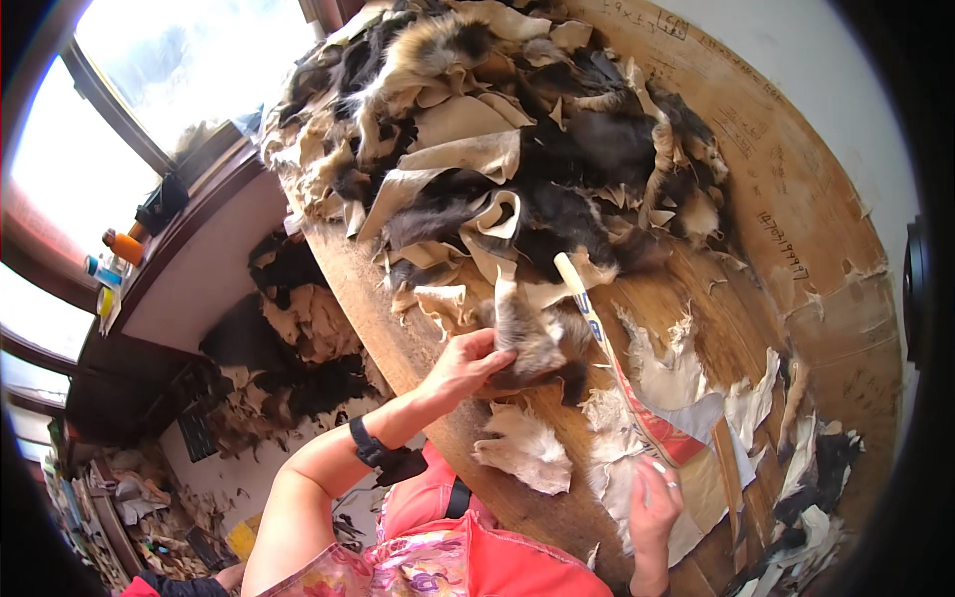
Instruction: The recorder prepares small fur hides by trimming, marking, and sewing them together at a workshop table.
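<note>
Sunlit windows flanked a worn wooden desk (756,249) heaped with dark and cream fur and hide scraps (497,129). At its near edge the left hand (468,363) pinched a grey-brown fur strip (522,333), its length running away from the person. The right hand (652,502) gripped a long cream-handled tool (607,343), which pointed up toward the heap.
</note>
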`<state>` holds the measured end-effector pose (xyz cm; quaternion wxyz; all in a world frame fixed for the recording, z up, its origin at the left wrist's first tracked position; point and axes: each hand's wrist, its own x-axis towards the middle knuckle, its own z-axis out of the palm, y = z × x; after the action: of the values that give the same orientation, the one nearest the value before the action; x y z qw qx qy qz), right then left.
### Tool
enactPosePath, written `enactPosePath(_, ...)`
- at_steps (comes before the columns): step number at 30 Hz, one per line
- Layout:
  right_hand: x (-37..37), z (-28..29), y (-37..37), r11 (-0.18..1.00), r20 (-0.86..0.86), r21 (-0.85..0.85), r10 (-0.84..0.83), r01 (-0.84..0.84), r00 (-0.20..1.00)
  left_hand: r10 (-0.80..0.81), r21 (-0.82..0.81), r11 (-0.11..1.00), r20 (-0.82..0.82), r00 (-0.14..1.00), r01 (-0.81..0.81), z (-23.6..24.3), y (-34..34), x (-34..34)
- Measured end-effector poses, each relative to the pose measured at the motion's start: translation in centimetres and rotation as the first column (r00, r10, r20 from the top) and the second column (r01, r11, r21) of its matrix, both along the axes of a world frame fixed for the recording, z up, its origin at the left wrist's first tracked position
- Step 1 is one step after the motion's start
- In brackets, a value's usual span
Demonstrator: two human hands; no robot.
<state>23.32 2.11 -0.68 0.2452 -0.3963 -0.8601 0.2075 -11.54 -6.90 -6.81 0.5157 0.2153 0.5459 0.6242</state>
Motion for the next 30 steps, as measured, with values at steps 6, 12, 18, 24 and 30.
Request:
enactPosePath(6, -11.2, 1.0, 0.6, 0.942, -0.031, -0.145, 0.303, -0.304, 0.953, -0.081, 0.21, 0.969, -0.218, 0.973, 0.128, 4.1, 1.7, 1.5)
enactPosePath(12, -17.5, -0.1, 1.7, 0.855, -0.163, -0.334, 0.364, -0.398, 0.917, 0.451, 0.423, 0.864, -0.409, 0.793, -0.273, 2.1, 4.5, -4.3)
enactPosePath(18, -17.3, 0.0, 1.8, 0.841, -0.055, -0.332, 0.435, -0.428, 0.899, 0.629, 0.339, 0.458, -0.777, 0.03, -0.822, 1.8, 1.9, -23.0)
enactPosePath(24, -17.3, -0.2, 1.5, 0.823, -0.04, -0.397, 0.426, -0.405, 0.904, 0.568, 0.168, 0.691, -0.728, 0.384, -0.703, 0.3, 0.5, -25.4)
enactPosePath(30, -16.9, 0.2, 1.4, 0.834, -0.024, -0.342, 0.453, -0.433, 0.891, 0.517, 0.436, 0.368, -0.83, -0.209, -0.821, -0.5, -0.1, -30.5)
